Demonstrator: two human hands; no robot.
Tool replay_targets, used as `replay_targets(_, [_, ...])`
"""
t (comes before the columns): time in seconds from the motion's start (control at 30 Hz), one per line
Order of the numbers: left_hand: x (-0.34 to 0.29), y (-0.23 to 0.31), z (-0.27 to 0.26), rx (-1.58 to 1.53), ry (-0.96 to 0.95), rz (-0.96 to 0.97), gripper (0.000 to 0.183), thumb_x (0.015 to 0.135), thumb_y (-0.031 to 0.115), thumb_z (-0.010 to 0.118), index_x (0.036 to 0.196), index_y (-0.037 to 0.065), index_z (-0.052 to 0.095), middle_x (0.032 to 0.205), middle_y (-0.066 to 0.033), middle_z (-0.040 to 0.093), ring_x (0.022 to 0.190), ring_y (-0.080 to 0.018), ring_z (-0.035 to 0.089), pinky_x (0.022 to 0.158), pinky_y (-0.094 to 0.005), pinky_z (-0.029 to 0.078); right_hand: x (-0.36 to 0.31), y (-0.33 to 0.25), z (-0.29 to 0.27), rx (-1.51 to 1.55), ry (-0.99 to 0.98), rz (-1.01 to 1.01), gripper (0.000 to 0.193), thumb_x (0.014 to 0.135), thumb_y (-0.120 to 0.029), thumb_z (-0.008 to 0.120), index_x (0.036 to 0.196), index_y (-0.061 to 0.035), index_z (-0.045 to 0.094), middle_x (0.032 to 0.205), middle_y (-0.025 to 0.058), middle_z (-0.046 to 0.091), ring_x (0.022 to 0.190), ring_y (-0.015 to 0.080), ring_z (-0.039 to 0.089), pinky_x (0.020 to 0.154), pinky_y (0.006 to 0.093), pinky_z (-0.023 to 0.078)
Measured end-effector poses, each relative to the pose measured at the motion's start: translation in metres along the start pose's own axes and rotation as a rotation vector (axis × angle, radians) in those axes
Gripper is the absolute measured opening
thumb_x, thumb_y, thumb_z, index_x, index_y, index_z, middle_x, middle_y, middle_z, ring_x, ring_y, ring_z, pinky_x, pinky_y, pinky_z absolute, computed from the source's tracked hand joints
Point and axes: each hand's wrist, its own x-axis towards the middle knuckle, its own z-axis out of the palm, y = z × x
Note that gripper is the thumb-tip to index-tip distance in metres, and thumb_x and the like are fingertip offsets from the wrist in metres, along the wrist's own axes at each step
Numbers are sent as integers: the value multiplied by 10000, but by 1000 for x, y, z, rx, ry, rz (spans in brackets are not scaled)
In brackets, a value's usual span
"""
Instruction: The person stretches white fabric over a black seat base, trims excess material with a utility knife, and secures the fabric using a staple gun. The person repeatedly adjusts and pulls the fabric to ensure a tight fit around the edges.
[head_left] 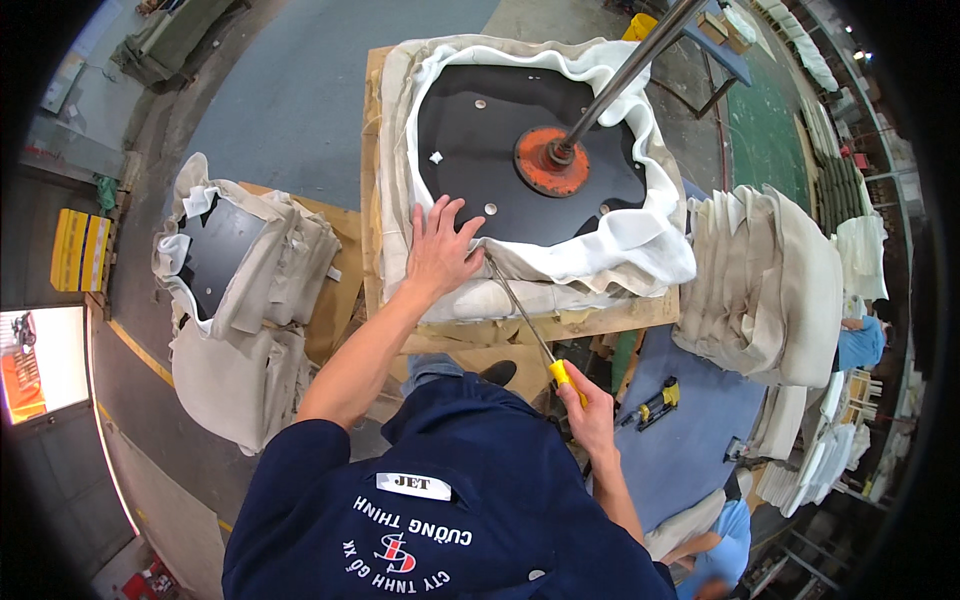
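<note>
Left hand point(440, 250): spread over black panel point(490, 135)
Right hand point(586, 408): we grip yellow-handled tool point(559, 372)
Shirt point(310, 510): white lettered tag point(413, 486)

Upholstery workshop, stacked beige cushions point(765, 290)

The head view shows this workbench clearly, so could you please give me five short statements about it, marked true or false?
1. The right hand holds a yellow-handled tool. True.
2. The left hand grips the metal pole. False: it rests at the near left corner of the black panel.
3. The orange disc sits against the black panel. True.
4. The fabric stack on the right is bright red. False: it is beige.
</note>
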Motion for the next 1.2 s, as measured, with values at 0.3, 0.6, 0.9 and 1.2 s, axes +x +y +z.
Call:
replay_targets(0.3, [0,-4,4,-153,-44,30,467,866,199,752,1312,203,614,1432,-102,482,1396,-326,434,1180,-689,243,-2,-6,9,-156,80,-163,359,957,-96,680,1312,-47,677,839,167,650,710,300,637,678,378,512])
replay_targets(0.6, [-3,3,5,-160,5,7,450,845,187,767,1273,203,630,1388,-67,502,1347,-278,481,1190,-681,254,2,-4,5,-230,82,-231,361,944,-94,693,1302,-51,684,841,162,645,724,309,647,675,384,517])
replay_targets(0.9, [-7,10,9,-174,-14,-29,403,860,184,745,1252,203,650,1375,-67,532,1315,-285,508,1192,-673,230,2,-2,1,-296,89,-235,379,929,-101,705,1307,-77,687,847,144,645,731,319,649,678,392,532])
replay_targets(1.2, [-5,14,8,-213,-2,-46,340,869,168,734,1204,189,682,1320,-58,569,1290,-285,533,1201,-669,207,-1,15,16,578,-112,351,395,1015,-182,648,1390,-58,638,873,9,691,556,69,509,521,234,419])
